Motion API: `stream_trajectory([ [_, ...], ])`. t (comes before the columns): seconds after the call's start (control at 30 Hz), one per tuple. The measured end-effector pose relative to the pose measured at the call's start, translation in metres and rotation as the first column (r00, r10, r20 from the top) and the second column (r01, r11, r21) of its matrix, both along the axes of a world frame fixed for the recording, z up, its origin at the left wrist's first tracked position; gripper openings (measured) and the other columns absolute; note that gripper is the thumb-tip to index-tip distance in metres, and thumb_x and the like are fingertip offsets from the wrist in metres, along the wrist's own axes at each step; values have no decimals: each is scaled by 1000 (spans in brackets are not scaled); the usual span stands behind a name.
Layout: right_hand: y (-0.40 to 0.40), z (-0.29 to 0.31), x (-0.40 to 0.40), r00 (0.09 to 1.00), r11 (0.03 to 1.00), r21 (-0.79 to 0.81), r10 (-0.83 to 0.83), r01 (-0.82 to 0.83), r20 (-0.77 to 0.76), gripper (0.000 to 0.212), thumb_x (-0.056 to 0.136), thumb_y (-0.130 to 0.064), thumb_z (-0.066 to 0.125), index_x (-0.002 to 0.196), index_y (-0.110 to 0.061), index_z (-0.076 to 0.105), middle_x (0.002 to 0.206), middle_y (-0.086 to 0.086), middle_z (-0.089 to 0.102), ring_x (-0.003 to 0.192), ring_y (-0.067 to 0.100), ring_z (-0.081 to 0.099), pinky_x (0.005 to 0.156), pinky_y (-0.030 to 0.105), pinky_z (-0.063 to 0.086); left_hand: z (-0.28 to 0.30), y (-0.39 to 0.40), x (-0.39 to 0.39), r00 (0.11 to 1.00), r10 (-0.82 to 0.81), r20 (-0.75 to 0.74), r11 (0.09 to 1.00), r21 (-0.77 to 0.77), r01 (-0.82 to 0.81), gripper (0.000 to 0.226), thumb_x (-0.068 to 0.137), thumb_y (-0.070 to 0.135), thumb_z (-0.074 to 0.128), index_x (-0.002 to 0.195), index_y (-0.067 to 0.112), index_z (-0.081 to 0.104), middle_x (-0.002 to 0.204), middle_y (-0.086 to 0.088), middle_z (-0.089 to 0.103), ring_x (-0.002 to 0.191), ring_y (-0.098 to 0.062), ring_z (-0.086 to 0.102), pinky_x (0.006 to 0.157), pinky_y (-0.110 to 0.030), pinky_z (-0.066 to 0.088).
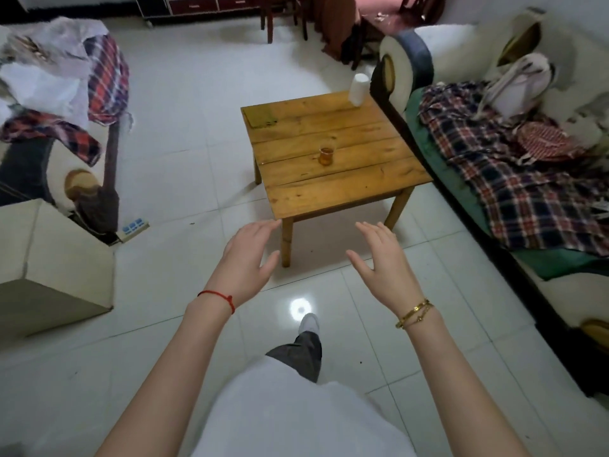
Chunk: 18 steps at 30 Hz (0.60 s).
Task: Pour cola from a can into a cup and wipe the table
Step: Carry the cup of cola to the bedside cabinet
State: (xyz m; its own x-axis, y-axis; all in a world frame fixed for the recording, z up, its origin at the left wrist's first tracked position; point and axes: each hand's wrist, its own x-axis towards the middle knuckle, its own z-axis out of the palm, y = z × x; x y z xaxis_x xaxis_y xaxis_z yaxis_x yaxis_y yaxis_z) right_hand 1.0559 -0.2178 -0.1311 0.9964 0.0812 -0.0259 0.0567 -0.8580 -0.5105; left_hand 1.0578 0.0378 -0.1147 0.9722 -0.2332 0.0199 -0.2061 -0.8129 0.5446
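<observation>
A small wooden table (342,189) stands ahead of me on the tiled floor. On its middle sits a small clear glass cup (326,155) holding brown liquid. A white roll of paper (358,88) stands at the table's far right corner. No can is in view. My left hand (245,258) and my right hand (384,262) are stretched out in front of me, short of the table's near edge, fingers apart and holding nothing.
A sofa (494,166) with a plaid blanket runs along the table's right side. Another seat with clothes (66,103) is at the left, a pale box (49,258) near left, a power strip (133,225) on the floor. Dark chairs (283,18) stand behind.
</observation>
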Motion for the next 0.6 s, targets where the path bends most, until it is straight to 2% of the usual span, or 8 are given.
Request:
stream_trajectory([
  [0.3, -66, 19, 157, 999, 998, 30, -50, 50, 19, 59, 96, -42, 49, 148, -19, 33, 154, -3, 35, 148, 16, 17, 121, 40, 22, 14, -60, 171, 998, -56, 36, 998, 14, 55, 51, 97, 23, 54, 146, 17, 40, 145, -1, 47, 136, -19, 39, 115, -42, 32],
  [0.5, -96, 12, 232, 999, 996, 73, -50, 51, -8, 60, 96, -44, 48, 148, -19, 34, 153, -3, 36, 148, 16, 18, 121, 40, 22, 9, -90, 250, 999, -41, 19, 999, 19, 41, 52, 97, 25, 54, 146, 19, 39, 146, 0, 47, 136, -18, 39, 114, -41, 34],
  [0.6, -111, 4, 270, 999, 994, 104, -35, 38, -32, 60, 95, -44, 48, 148, -19, 35, 153, -2, 36, 148, 16, 18, 120, 42, 24, 1, -103, 283, 1000, -15, 7, 1000, 26, 15, 53, 97, 25, 54, 147, 18, 38, 146, 0, 47, 136, -17, 39, 115, -36, 32],
])
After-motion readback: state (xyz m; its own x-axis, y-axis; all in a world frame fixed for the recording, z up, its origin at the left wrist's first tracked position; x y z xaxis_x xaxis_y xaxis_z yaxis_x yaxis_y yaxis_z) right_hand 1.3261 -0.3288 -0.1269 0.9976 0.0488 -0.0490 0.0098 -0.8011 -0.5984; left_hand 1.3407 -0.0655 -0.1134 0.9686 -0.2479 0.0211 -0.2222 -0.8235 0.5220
